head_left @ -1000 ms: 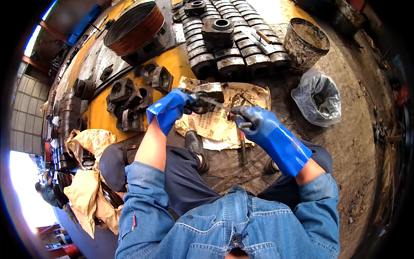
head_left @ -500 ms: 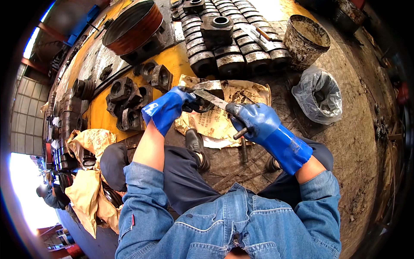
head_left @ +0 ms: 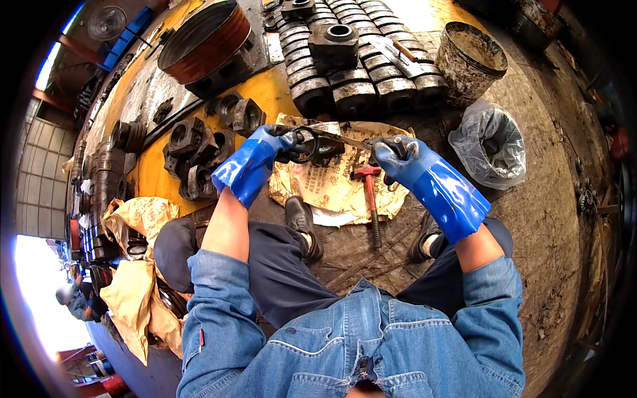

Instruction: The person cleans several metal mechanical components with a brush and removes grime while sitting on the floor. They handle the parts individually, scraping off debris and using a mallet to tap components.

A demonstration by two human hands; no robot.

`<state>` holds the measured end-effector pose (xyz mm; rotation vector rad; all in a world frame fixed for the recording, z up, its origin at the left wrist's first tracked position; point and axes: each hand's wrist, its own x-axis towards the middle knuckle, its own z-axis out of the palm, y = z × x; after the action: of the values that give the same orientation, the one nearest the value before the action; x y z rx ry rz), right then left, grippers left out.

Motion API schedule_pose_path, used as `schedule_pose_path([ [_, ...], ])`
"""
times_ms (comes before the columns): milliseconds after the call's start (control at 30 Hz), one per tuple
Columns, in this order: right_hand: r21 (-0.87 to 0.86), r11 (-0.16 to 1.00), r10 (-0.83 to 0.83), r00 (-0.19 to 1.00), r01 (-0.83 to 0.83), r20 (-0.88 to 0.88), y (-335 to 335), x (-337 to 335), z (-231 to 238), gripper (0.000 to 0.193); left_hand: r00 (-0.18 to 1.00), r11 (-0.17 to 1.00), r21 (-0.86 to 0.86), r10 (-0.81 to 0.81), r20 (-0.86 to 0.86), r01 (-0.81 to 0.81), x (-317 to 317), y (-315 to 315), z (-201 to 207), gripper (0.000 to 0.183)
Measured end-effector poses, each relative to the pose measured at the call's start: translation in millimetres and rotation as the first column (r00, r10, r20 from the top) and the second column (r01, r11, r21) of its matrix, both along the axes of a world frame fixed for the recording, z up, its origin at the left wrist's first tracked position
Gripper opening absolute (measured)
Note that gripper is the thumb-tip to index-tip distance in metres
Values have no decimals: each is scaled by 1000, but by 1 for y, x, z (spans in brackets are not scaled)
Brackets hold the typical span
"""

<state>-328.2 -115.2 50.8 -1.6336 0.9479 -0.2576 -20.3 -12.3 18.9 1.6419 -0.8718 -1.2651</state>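
My left hand (head_left: 273,142), in a blue rubber glove with blackened fingers, is closed on a thin dark ring (head_left: 317,141). My right hand (head_left: 401,156), gloved the same way, grips a narrow flat metal bar (head_left: 352,141) that looks like a file. It is seen nearly edge-on, its far end reaching toward the ring; whether they touch I cannot tell. Below and between my hands lies a hammer with a red head (head_left: 367,171) and dark ribbed handle (head_left: 373,212). A dark metal piece (head_left: 330,147) rests on the stained paper sack (head_left: 312,182), partly behind the ring and bar.
Rows of thick metal cylinders (head_left: 352,93) stand ahead, a bored block (head_left: 334,46) on top. Several metal blocks (head_left: 192,142) lie left on a yellow surface. A dirty bucket (head_left: 470,63) and plastic-lined container (head_left: 491,146) stand right. Crumpled paper (head_left: 129,292) lies by my left knee.
My right hand has turned and moved slightly right and up, so the bar shows its edge rather than its broad face. The hammer is now uncovered. My left hand shifted slightly left with the ring.
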Motion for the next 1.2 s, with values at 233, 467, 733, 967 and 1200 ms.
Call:
schedule_pose_path([
  [233, 31, 1000, 5, 983, 1, -183, -4, 0, 4, 45, 992, 991, -51, 126, -30, -128, -4, -4, 3, 21],
  [467, 204, 965, -193, 974, 167, 119, -2, 4, -10, 36, 986, 982, -111, 147, -83, -156, -2, -3, 1, 25],
  [733, 615, 760, -394, 901, 210, 180, -7, 11, -26, 30, 982, 972, -137, 189, -12, -189, -9, -7, 11, 27],
  [967, 786, 559, -498, 865, 265, 63, -5, 26, -34, 30, 963, 942, -242, 257, 79, -231, -5, -16, 2, 26],
  [1200, 892, 293, -595, 796, 345, -112, -6, 32, -40, 21, 955, 923, -357, 220, 197, -139, -3, -32, -11, 29],
])
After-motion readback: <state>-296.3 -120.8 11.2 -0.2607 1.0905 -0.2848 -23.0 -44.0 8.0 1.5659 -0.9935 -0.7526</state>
